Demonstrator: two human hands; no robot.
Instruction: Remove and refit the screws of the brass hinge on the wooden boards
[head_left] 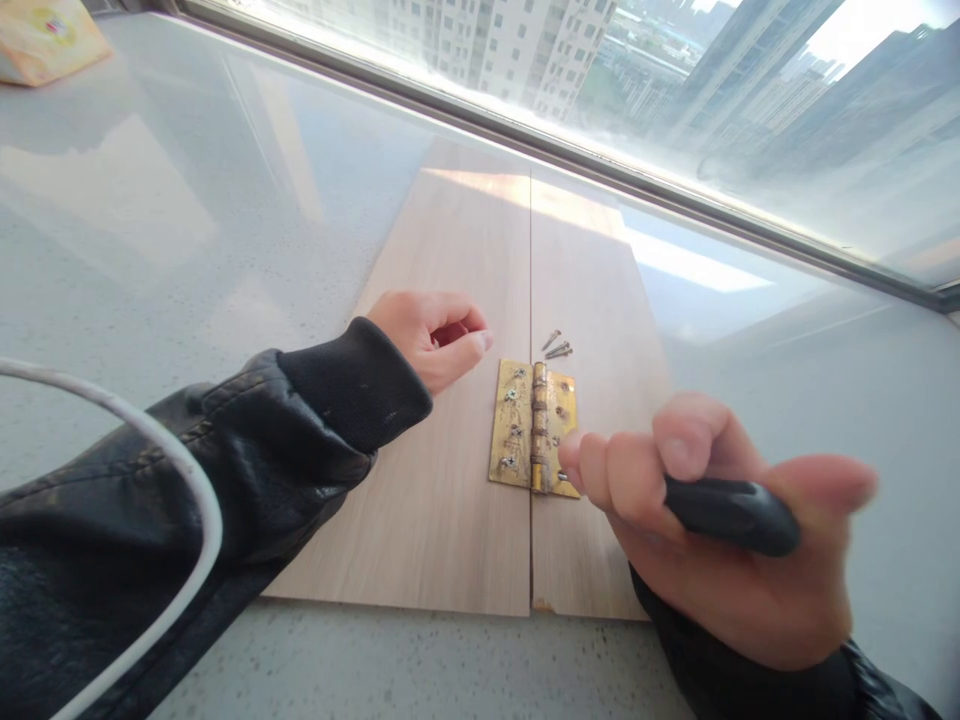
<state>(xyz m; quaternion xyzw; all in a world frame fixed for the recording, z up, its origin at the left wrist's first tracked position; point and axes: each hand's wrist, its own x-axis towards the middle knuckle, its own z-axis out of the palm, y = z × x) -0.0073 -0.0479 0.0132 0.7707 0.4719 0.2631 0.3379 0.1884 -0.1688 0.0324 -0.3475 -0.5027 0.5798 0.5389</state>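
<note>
A brass hinge [539, 430] lies across the seam between two pale wooden boards. Several cross-head screws [517, 432] sit in its left leaf, while open holes show in the right leaf. My right hand [720, 530] is wrapped round the black handle of a screwdriver [731, 515], close to the hinge's right edge; its shaft is mostly hidden by the fingers. Up and left of the hinge, my left hand [435, 338] is closed with thumb and fingertips together, and whatever it may hold is hidden. Three loose screws [557, 346] rest just above the hinge on the right board.
The left board [442, 260] and right board [592, 270] lie on a speckled pale countertop [360, 660]. A window frame [525, 150] runs along the back. A white cable [202, 500] loops over my left sleeve. A packet [49, 40] stands at the far left.
</note>
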